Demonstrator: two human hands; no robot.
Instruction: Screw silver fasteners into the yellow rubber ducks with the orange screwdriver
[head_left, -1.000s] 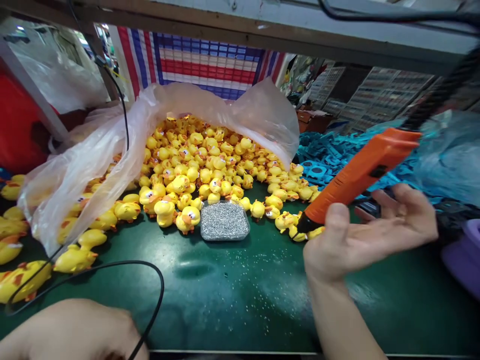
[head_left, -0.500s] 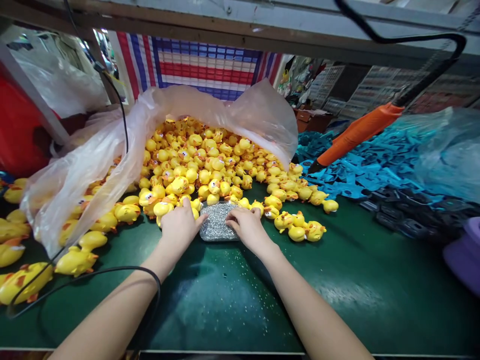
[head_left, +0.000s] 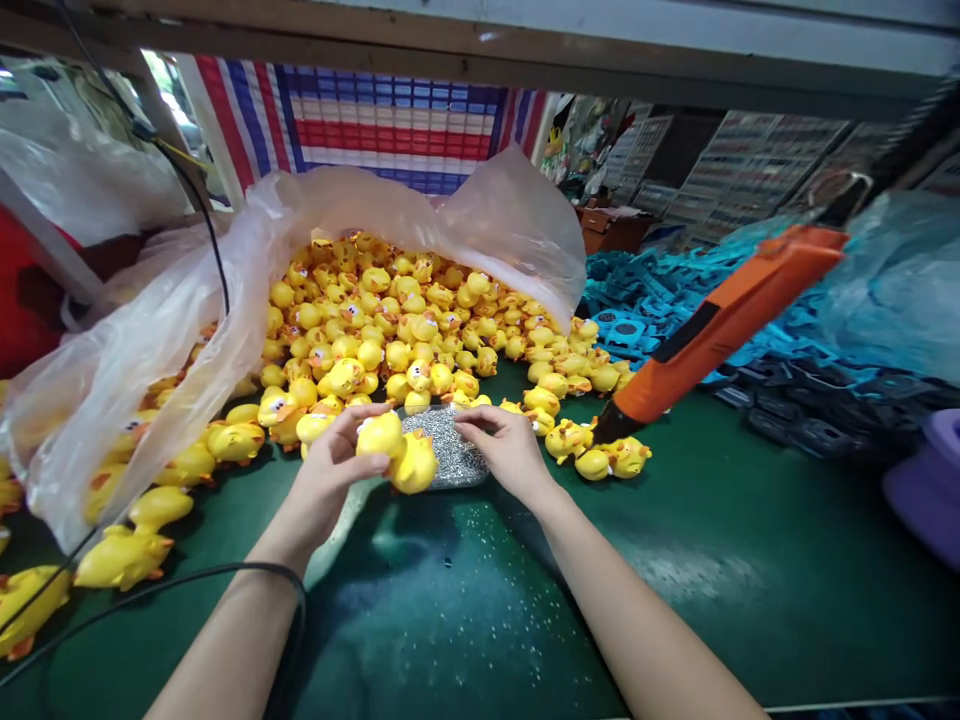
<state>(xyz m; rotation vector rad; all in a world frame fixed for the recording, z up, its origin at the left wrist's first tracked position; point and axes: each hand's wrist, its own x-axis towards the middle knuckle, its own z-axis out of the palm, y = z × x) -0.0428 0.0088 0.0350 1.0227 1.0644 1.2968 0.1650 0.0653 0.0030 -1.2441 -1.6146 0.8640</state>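
A yellow toy duck is gripped in my left hand, thumb below and fingers behind it, lifted over the left end of a shallow clear tray. The tray is full of tiny silvery metal pieces, which look like screws. Over the tray's right part, my right hand has its thumb and forefinger pinched together. Whatever sits between those fingertips is too small to make out. Behind both hands spreads a big heap of yellow ducks.
An orange electric screwdriver hangs at the right, its tip close to some loose ducks. Farther right lie blue plastic parts, black parts and a purple object. Plastic sheeting and a black cable are on the left.
My left hand has taken up a duck and brought it beside the tray. My right hand stays at the tray, fingers pinched. The hanging screwdriver appears nearer and lower.
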